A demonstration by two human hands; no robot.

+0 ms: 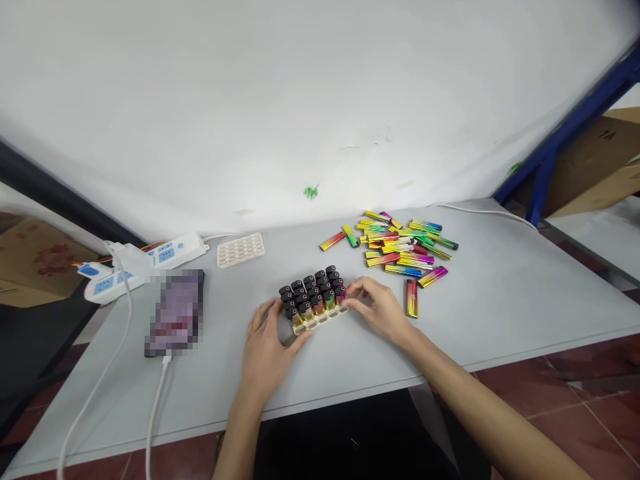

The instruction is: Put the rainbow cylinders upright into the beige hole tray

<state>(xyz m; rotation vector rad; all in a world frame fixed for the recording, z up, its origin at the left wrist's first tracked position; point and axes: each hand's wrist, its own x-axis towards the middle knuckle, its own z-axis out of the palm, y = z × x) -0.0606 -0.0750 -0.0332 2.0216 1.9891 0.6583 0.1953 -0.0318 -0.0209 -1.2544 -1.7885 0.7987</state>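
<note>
A pale tray [323, 319] with oval slots stands on the grey table, filled with several upright black-topped lighters [319, 305]; its front row of slots is bare. My left hand [267, 350] rests at the tray's left end, thumb at the front edge and fingers curved around the corner. At the right end, my right hand [377, 307] has thumb and forefinger closed on a reddish-purple lighter [341, 295] standing in the tray. Behind and to the right lies a loose pile of shiny multicoloured lighters [400, 248].
An empty slotted tray [241, 251] lies near the wall. At the left are a white power strip [170, 255], a blurred phone [176, 312] and white cables [127, 320]. A blue metal frame [543, 177] and cardboard boxes [593, 163] stand at the right.
</note>
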